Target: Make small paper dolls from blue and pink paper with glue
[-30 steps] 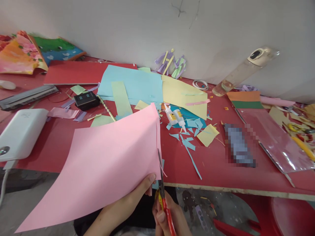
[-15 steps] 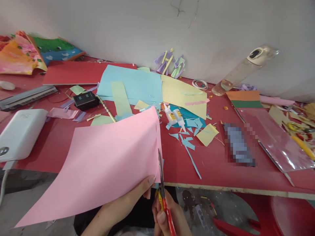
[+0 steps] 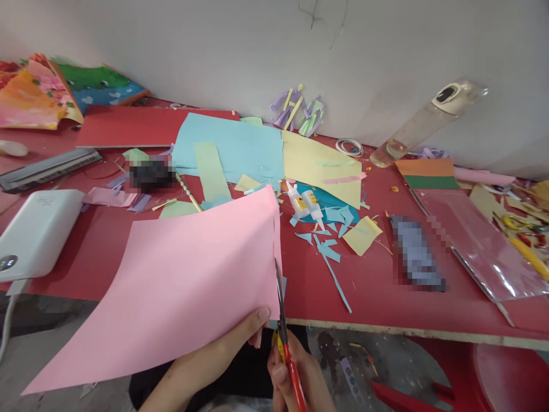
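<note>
My left hand (image 3: 231, 346) pinches the lower right corner of a large pink paper sheet (image 3: 180, 292), held tilted above the front edge of the red table (image 3: 377, 297). My right hand (image 3: 295, 375) is closed on red-handled scissors (image 3: 285, 337), whose blades point up along the sheet's right edge, where a narrow strip is partly cut free. Only my thumb and some fingers show at the bottom of the view.
Light blue (image 3: 231, 146) and yellow (image 3: 319, 163) sheets, two small glue bottles (image 3: 305, 205), and blue paper scraps (image 3: 330, 240) lie beyond. A white device (image 3: 36, 232) sits left, a clear bottle (image 3: 422, 123) leans on the wall, a clear plastic sleeve (image 3: 480, 246) right.
The scissors have edged slightly up along the pink sheet's right edge. The sheet has shifted a little; my hands stay in nearly the same place.
</note>
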{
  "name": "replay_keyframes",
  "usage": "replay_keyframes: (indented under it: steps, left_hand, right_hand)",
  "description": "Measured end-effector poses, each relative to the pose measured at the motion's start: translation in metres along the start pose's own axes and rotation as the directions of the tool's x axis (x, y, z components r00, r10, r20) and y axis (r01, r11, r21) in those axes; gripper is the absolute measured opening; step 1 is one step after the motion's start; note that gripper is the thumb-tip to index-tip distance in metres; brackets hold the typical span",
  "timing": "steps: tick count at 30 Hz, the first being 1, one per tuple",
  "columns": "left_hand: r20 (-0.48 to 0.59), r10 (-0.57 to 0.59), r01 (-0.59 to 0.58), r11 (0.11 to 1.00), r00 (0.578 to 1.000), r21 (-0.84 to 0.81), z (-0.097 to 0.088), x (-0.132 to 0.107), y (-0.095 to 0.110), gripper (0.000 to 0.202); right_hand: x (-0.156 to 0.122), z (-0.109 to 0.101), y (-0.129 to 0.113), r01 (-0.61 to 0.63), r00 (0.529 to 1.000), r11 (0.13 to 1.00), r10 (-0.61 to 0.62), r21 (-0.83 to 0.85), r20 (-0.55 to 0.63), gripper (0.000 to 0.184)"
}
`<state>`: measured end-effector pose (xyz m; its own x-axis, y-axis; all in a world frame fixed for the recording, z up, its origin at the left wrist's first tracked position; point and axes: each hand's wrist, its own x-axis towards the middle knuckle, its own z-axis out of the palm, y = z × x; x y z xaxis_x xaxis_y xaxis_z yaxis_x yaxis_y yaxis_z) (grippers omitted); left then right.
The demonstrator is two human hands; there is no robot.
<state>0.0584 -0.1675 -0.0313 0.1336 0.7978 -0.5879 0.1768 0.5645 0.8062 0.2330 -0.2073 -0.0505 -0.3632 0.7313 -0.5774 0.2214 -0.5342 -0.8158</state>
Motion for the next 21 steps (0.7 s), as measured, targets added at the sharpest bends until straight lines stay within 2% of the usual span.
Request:
replay_keyframes:
  steps: [7,21]
  left_hand:
    - [0.018,-0.001,0.001,1.000,1.000,-0.015,0.002,0.000,-0.004,0.050]
    - [0.049,-0.008,0.008,1.000,0.999,-0.002,0.003,0.001,-0.006,0.050]
  right_hand:
    - [0.000,0.006,-0.010,0.039,0.999,0.999,-0.039,-0.021,-0.011,0.072]
    - [0.000,0.003,-0.012,0.067,0.997,0.993,-0.070,-0.093,-0.034,0.066]
